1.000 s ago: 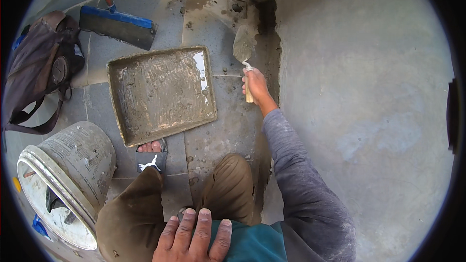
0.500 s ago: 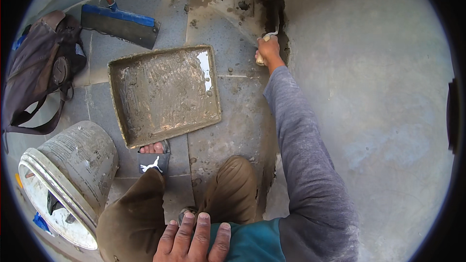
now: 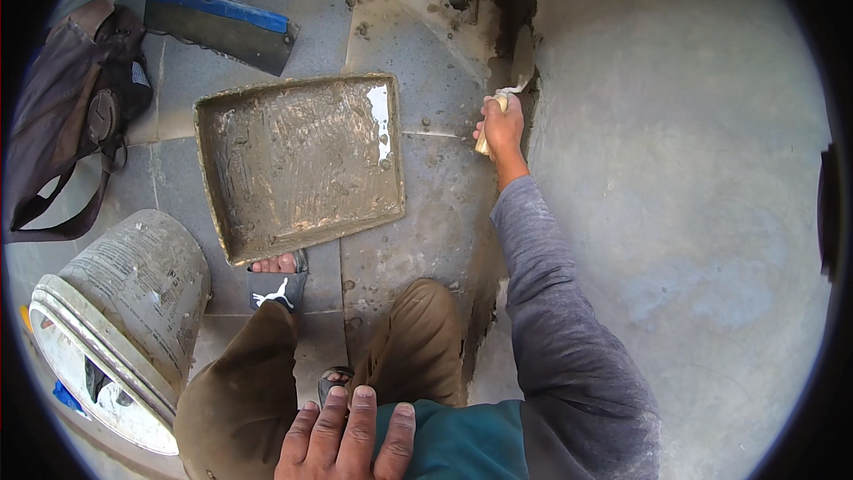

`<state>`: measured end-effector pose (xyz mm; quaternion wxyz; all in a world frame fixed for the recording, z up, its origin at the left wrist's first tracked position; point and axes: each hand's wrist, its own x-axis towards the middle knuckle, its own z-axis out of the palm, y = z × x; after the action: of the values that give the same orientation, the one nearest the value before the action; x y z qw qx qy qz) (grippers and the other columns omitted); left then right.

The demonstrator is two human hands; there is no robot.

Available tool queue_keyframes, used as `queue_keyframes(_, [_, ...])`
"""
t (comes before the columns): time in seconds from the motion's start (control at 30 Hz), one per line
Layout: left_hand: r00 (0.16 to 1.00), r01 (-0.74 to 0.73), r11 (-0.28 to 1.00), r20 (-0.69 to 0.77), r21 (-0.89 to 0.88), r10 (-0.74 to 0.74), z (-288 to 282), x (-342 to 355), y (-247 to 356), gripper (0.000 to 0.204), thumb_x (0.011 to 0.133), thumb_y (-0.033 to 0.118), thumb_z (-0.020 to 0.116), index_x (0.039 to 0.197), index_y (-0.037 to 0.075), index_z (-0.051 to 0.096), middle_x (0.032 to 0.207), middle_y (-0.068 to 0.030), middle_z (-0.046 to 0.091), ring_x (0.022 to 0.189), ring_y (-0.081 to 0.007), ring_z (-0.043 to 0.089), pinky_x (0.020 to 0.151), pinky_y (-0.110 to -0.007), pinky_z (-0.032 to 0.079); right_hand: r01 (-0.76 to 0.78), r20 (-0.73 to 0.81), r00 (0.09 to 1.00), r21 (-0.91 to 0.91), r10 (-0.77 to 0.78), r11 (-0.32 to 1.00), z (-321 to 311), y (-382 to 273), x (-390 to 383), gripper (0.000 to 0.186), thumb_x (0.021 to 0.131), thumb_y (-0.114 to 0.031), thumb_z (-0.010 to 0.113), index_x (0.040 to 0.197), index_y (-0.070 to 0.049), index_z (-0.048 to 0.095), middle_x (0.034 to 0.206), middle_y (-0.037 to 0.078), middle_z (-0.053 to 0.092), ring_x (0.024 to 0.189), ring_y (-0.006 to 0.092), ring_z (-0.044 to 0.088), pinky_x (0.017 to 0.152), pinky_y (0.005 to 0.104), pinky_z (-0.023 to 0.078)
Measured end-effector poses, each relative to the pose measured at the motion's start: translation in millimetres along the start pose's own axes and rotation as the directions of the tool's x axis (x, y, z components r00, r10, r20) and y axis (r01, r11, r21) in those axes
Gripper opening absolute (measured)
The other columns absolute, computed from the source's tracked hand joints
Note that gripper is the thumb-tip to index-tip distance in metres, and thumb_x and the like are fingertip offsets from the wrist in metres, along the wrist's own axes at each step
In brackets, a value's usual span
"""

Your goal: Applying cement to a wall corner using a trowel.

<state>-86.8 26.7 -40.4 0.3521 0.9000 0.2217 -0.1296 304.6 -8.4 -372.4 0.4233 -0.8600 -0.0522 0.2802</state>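
Note:
My right hand (image 3: 504, 131) is wrapped round the pale wooden handle of a trowel (image 3: 522, 60). The trowel's blade lies along the dark, wet joint (image 3: 514, 16) where the floor meets the grey wall (image 3: 675, 151). At the lower edge, my left hand (image 3: 348, 436) rests near my lap with its fingers stretched out, holding nothing. Between my feet and the far corner sits a shallow rectangular mortar tray (image 3: 401, 147), its inside smeared with wet grey mortar.
A wide blade scraper (image 3: 222, 28) with a blue edge lies beyond the tray. To the left are a dark backpack (image 3: 75, 116) and a tipped white bucket (image 3: 147, 289) with things inside. A square floor drain (image 3: 459, 3) sits near the far corner.
My right hand has drawn the trowel back toward me along the wall joint, and more of its blade now shows. My left hand stays in nearly the same place.

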Motion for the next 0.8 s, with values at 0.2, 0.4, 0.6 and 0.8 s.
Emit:
queue_keyframes(0.2, [0.997, -0.071, 0.997, 0.039, 0.034, 0.07, 8, 13, 4, 0.028, 0.085, 0.031, 0.063, 0.111, 0.018, 0.068, 0.106, -0.0186, 0.067, 0.097, -0.0344, 0.069, 0.085, -0.05, 0.054, 0.018, -0.08, 0.996, -0.201, -0.035, 0.979, 4, 5, 103, 0.023, 0.089, -0.016, 0.062, 0.104, -0.002, 0.054, 0.076, 0.007, 0.057, 0.052, 0.0175, 0.054, 0.043, 0.035, 0.048])
queue_keyframes(0.4, [0.988, -0.126, 0.991, 0.096, 0.047, 0.122, 4, 21, 9, 0.03, 0.085, 0.033, 0.063, 0.111, 0.019, 0.068, 0.106, -0.0184, 0.067, 0.097, -0.0337, 0.069, 0.085, -0.049, 0.054, 0.001, -0.18, 0.984, 0.081, 0.014, 0.997, 16, -10, 58, 0.021, 0.088, -0.014, 0.064, 0.103, 0.0, 0.056, 0.078, 0.008, 0.059, 0.053, 0.0176, 0.055, 0.044, 0.0347, 0.049])
queue_keyframes(0.6, [0.99, -0.024, 0.997, 0.134, -0.068, 0.033, -6, 28, 13, 0.039, 0.086, 0.028, 0.056, 0.123, 0.013, 0.06, 0.12, -0.0205, 0.059, 0.11, -0.0366, 0.061, 0.095, -0.05, 0.046, 0.049, -0.242, 0.967, -0.115, -0.076, 0.992, -5, 13, 20, 0.047, 0.088, -0.018, 0.065, 0.126, 0.004, 0.048, 0.093, 0.019, 0.064, 0.06, 0.0259, 0.064, 0.046, 0.0377, 0.054])
queue_keyframes(0.8, [0.992, -0.091, 0.995, 0.086, 0.031, 0.088, -1, 30, 13, 0.032, 0.084, 0.034, 0.066, 0.112, 0.019, 0.067, 0.106, -0.0177, 0.067, 0.097, -0.0331, 0.069, 0.085, -0.048, 0.054, 0.117, -0.186, 0.974, -0.076, -0.129, 0.99, -11, 5, 17, 0.044, 0.089, -0.019, 0.061, 0.124, 0.005, 0.048, 0.092, 0.02, 0.064, 0.063, 0.0283, 0.065, 0.047, 0.0356, 0.057])
